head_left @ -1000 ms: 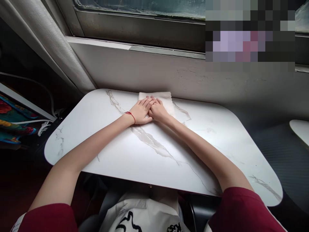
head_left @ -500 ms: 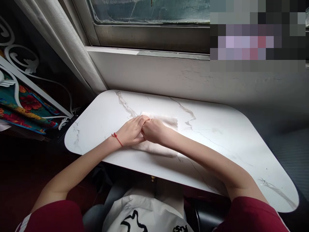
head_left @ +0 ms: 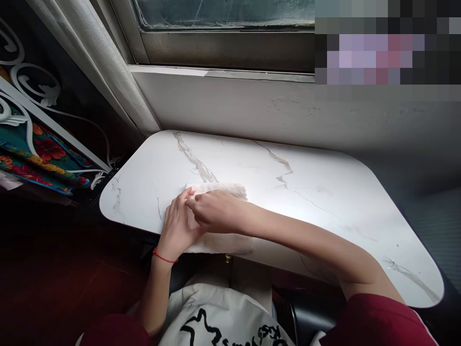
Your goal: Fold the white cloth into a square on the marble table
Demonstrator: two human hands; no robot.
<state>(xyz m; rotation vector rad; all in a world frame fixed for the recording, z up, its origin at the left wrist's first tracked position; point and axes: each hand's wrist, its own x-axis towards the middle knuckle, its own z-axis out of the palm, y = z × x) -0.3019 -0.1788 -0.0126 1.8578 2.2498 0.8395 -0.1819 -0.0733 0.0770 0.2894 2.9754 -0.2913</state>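
Note:
A pale pink-white fluffy cloth (head_left: pixel 225 243) lies flat on the white marble-patterned table (head_left: pixel 317 202), its near edge at the table's front edge. My left hand (head_left: pixel 178 225), with a red string bracelet (head_left: pixel 164 257) at the wrist, is at the cloth's left side, fingers bent and thumb toward the right. Crossing the cloth's middle, my right hand (head_left: pixel 216 211) is curled, its fingertips pinching near the far left part of the cloth beside my left fingers. The right hand and forearm hide part of the cloth.
A wall with a window (head_left: pixel 223 14) borders the table's far side. To the left hang a pale curtain (head_left: pixel 93 62) and a floral fabric (head_left: pixel 46 149) by white scrolled metalwork (head_left: pixel 38 84). A small gold knob (head_left: pixel 228 259) shows under the front edge. The upper right is pixelated.
Both hands and the cloth have moved left and nearer to me. My left hand has turned more upright, its forearm swinging in toward my body. The view has shifted slightly.

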